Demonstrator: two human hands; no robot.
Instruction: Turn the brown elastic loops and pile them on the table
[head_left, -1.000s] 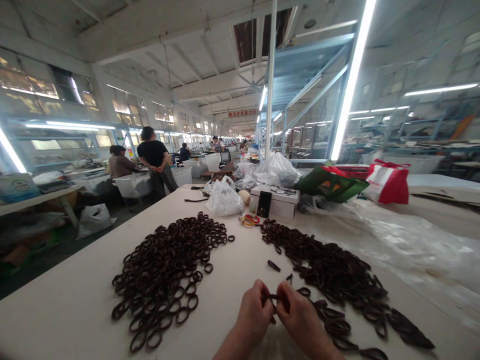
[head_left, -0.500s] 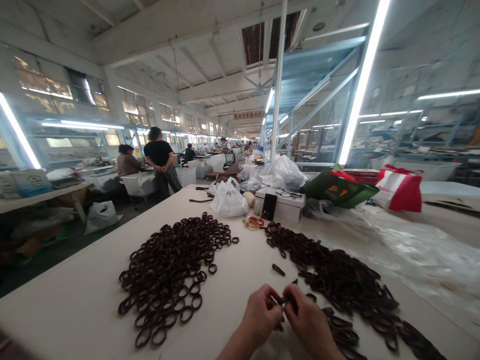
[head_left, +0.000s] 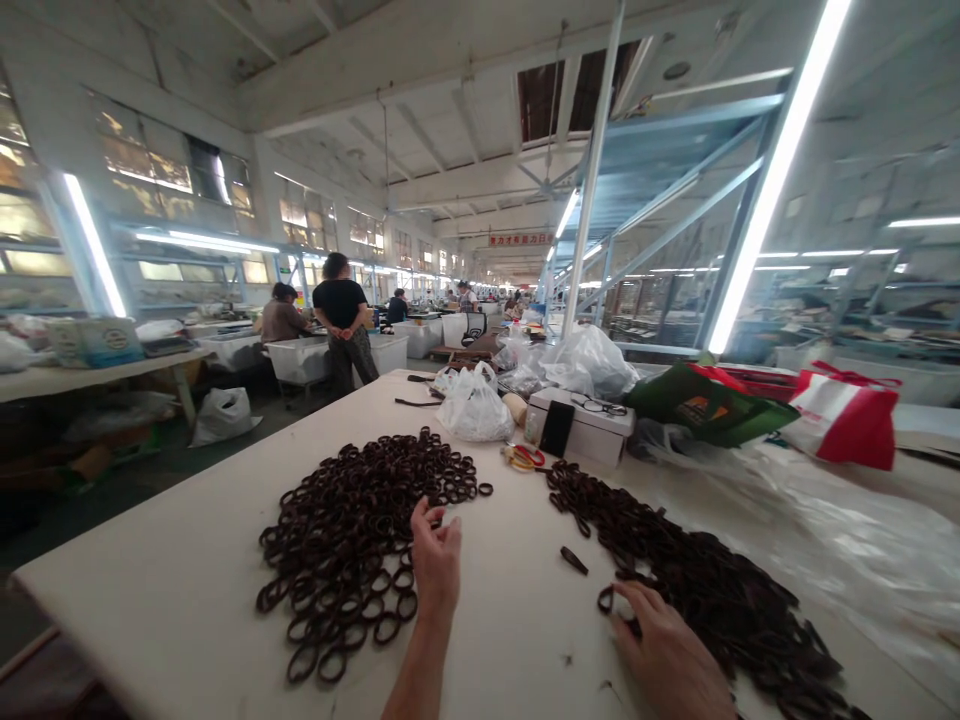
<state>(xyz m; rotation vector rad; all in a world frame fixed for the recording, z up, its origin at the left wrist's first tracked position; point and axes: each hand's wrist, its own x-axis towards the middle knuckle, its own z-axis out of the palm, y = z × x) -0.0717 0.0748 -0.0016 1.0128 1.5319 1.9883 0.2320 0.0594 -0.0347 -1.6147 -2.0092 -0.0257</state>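
In the head view, a pale table [head_left: 187, 600] is seen from above and behind the person's own two hands. The left hand [head_left: 436, 560] is held over the right edge of a pile of round dark-brown rings [head_left: 352, 540], which is spread across the left half of the table; its fingers are loosely apart and nothing is seen clamped between them. The right hand [head_left: 664, 655] is laid at the near left edge of a heap of flattened dark bands [head_left: 697, 575], which runs along the right half of the table. Its fingertips are set against a single ring [head_left: 606, 600] lying at that edge; whether they are closed on it cannot be told. A stray band [head_left: 574, 560] is seen alone on the bare table between the two masses. Farther back, scissors with red and yellow handles [head_left: 523, 457] are found beside a white box [head_left: 592, 432], against which a black phone [head_left: 556, 428] is leaned and on which glasses [head_left: 604, 405] are laid. A clear plastic bag [head_left: 474, 410], a green bag [head_left: 709, 410] and a red-and-white bag [head_left: 851, 420] are ranged behind, with a plastic sheet [head_left: 825, 530] spread at the right. A person in a black top [head_left: 341, 320] is seen standing in the aisle, back turned.
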